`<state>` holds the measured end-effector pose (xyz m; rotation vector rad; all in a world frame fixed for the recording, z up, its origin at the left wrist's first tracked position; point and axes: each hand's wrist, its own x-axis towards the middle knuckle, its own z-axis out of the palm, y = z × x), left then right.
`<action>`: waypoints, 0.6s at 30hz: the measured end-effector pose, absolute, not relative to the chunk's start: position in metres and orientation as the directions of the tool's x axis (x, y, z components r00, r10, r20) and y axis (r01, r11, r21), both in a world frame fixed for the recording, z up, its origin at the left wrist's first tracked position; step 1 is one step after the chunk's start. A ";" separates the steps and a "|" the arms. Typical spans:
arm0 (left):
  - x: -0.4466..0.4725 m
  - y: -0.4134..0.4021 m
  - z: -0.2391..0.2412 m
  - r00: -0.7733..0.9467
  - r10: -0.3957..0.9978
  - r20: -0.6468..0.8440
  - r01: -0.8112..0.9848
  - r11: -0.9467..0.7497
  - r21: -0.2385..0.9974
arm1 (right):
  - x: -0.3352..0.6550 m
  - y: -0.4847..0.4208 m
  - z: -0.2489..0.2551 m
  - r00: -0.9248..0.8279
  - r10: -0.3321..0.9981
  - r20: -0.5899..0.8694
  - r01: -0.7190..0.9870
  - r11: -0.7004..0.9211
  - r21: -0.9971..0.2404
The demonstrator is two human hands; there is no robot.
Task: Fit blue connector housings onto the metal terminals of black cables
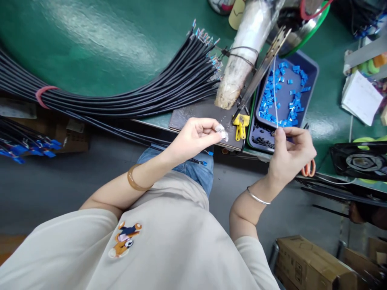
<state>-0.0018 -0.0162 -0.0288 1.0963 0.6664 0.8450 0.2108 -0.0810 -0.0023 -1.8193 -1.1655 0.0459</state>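
Observation:
My right hand pinches the lower end of a thin white strand, which runs up past a blue-grey bin to a slotted metal bar. In that bin lie many small blue connectors. My left hand is closed in a pinch near the bench edge. Something whitish and shiny shows at its fingertips; whether it is tape on a finger or a held piece, I cannot tell. Yellow clips lie just right of the left hand, on a dark board.
A bundle of black cables with bared wire ends lies at left, tied with a red band. A wrapped white tube slants over the board. Orange-handled scissors and a black fan sit at right.

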 end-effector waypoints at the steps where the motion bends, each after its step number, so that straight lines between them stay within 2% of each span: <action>1: -0.002 -0.016 -0.027 0.524 0.850 -0.056 -0.248 0.215 0.945 | 0.200 -0.083 0.000 0.548 0.725 0.418 0.656 -0.063 -0.752; 3: -0.001 -0.016 -0.023 0.529 0.846 -0.062 -0.221 0.208 0.953 | 0.179 -0.087 0.004 0.505 0.761 0.408 0.622 0.006 -0.783; 6: -0.001 -0.017 -0.017 0.565 0.823 -0.059 -0.195 0.202 0.960 | 0.153 -0.092 0.004 0.347 0.845 0.407 0.658 0.090 -0.747; 10: 0.000 -0.017 -0.018 0.588 0.809 -0.018 -0.215 0.178 0.960 | 0.139 -0.095 0.000 0.219 0.874 0.434 0.696 0.171 -0.697; 13: -0.001 -0.017 -0.022 0.573 0.820 0.005 -0.229 0.154 0.961 | 0.140 -0.096 -0.002 0.231 0.874 0.427 0.688 0.163 -0.707; 18: -0.001 -0.019 -0.024 0.536 0.844 -0.016 -0.178 0.131 0.975 | 0.143 -0.094 -0.006 0.375 0.841 0.389 0.644 0.065 -0.762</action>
